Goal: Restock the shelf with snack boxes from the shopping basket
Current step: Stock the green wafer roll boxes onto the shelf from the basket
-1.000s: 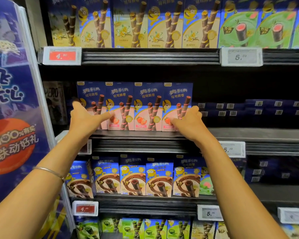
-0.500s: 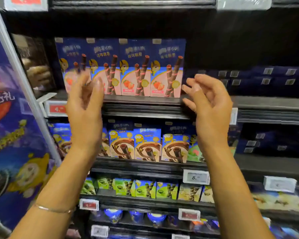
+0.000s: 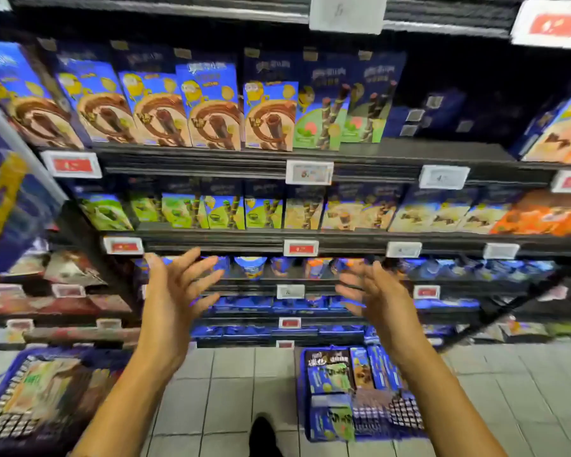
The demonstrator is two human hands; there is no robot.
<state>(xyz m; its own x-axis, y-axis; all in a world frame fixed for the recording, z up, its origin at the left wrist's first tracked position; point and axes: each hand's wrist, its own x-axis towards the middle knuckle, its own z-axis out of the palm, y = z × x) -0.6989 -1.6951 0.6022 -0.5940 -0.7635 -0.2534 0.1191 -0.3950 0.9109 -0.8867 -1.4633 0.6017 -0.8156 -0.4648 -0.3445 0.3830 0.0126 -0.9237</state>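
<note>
My left hand (image 3: 173, 296) and my right hand (image 3: 373, 295) hang in the air in front of the lower shelves, fingers spread and holding nothing. A blue shopping basket (image 3: 406, 415) stands on the tiled floor at the lower right, under my right forearm. It holds several upright snack boxes (image 3: 332, 374) in blue with green and brown fronts. On the upper shelf (image 3: 231, 151) stands a row of blue wafer-roll boxes (image 3: 211, 110) with chocolate pictures. Green-fronted boxes (image 3: 320, 113) stand to their right.
A second blue basket (image 3: 4, 410) with packets sits on the floor at the lower left. A blue display stand (image 3: 4, 192) juts out on the left. Lower shelves carry green, beige and orange boxes and blue cups. My shoe (image 3: 262, 437) is on the tiles.
My view has tipped downward, from the strawberry-box shelf to the lower shelves and floor. Both hands have left the boxes, dropped lower and spread their fingers.
</note>
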